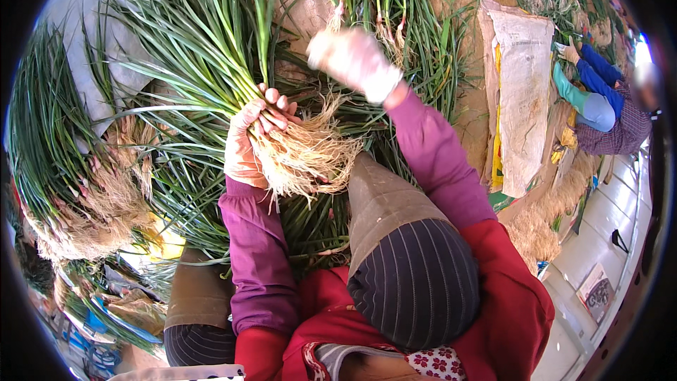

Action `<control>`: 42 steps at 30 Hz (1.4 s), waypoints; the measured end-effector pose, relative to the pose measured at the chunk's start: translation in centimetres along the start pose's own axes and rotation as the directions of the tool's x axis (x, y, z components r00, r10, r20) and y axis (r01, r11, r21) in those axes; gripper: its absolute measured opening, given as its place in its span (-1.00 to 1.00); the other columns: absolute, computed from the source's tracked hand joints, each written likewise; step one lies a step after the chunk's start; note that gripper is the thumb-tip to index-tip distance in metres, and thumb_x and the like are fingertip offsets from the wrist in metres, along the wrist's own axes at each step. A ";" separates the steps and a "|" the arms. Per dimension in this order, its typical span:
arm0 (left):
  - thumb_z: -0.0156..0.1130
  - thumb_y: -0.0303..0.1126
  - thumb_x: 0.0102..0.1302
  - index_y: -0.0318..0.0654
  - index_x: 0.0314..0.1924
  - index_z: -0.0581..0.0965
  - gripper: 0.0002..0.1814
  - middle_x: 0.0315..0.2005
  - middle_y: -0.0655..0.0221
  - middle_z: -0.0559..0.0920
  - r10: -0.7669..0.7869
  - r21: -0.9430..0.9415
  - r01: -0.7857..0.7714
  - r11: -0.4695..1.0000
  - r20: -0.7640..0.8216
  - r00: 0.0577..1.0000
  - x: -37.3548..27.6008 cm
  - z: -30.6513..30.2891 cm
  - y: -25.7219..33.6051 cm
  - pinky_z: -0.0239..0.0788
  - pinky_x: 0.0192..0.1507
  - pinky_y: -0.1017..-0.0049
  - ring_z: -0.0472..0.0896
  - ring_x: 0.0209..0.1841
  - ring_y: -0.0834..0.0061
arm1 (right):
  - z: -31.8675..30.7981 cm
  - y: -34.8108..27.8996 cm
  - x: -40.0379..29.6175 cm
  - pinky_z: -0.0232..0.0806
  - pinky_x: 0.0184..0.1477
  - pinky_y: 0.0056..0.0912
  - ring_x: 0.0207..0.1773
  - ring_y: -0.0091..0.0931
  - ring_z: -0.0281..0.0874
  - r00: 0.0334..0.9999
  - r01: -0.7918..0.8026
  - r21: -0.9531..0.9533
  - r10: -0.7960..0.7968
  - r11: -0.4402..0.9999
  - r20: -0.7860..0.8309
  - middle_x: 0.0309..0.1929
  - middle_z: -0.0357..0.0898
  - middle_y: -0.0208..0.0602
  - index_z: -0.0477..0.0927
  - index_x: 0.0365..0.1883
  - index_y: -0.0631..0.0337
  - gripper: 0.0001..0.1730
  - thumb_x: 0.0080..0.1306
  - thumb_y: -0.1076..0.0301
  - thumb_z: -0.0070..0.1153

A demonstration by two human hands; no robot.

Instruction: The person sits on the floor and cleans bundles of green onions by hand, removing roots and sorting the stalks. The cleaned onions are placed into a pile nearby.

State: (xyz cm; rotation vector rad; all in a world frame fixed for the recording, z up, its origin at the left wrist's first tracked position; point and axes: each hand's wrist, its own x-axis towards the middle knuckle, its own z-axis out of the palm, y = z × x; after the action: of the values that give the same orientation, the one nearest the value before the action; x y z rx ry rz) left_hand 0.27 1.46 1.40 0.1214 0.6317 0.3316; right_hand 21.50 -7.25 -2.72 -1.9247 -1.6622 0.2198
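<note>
My left hand (247, 135) grips a bunch of green garlic-like plants (232, 76) by the pale stem bases. The long leaves fan up and left, and a tangle of pale roots (312, 156) hangs out to the right. My right hand (351, 61), in a white glove, is raised to the right of the bunch and blurred by motion; whether anything is between its fingers cannot be made out. Just above it lie loose plants (391, 0) with pinkish bulbs and roots. More green leaves (185, 169) lie beneath my left forearm.
At left, a large pile of rooted plants (79, 190) lies beside a pale sheet (106, 26). A folded woven sack (521, 90) lies on the right. Beyond it a co-worker (608, 111) bends near heaped roots (534, 233). My knees (418, 275) frame the work.
</note>
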 end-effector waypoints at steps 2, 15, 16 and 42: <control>0.23 -0.32 0.24 -0.29 -0.05 0.46 -0.67 -0.31 0.33 0.57 -0.046 0.012 0.045 0.999 0.052 0.998 0.3 -2.7 0.5 0.53 -0.08 0.21 0.57 -0.17 0.29 | -3.7 0.9 3.3 0.38 -0.34 -0.29 -0.43 -0.49 0.57 0.723 -0.690 0.122 0.682 0.713 0.104 -0.51 0.56 -0.36 0.59 -0.46 0.09 -0.57 0.40 -0.03 -0.07; 0.22 -0.42 0.21 -0.41 -0.08 0.53 -0.71 -0.10 0.06 0.64 -0.079 0.158 0.074 0.985 0.026 0.997 1.1 -3.1 -0.2 0.53 -0.14 0.42 0.67 -0.33 0.29 | 1.1 -6.4 -3.3 0.40 -0.43 -0.30 -0.48 -0.33 0.61 0.971 -0.077 0.292 0.005 0.953 0.239 -0.53 0.61 -0.38 0.65 -0.33 0.01 -0.68 0.35 0.01 0.00; 0.23 -0.42 0.21 -0.43 -0.10 0.53 -0.71 -0.20 0.09 0.67 -0.071 0.167 0.073 0.983 -0.016 0.997 0.9 -1.6 0.1 0.53 -0.19 0.48 0.65 -0.45 0.32 | 1.6 -5.8 -3.5 0.40 -0.44 -0.32 -0.47 -0.39 0.63 0.964 -0.201 0.340 0.124 0.919 0.235 -0.48 0.64 -0.35 0.67 -0.32 0.01 -0.65 0.39 -0.01 -0.03; 0.21 -0.33 0.18 -0.44 0.15 0.30 -0.43 -0.31 0.38 0.45 0.064 0.015 -0.066 0.998 0.119 0.991 0.2 -1.9 0.0 0.48 -0.02 0.27 0.50 -0.17 0.35 | -2.8 2.1 -5.2 0.34 -0.44 -0.57 -0.45 -0.66 0.51 0.617 -0.724 0.646 0.643 0.240 0.453 -0.40 0.64 -0.39 0.67 -0.22 0.18 -0.70 0.41 0.15 0.02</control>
State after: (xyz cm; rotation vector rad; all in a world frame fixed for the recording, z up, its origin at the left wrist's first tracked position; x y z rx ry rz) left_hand -0.70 1.51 -0.21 0.1791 0.5146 0.3786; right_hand 23.52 -13.15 -2.80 -1.7276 -0.3748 1.2121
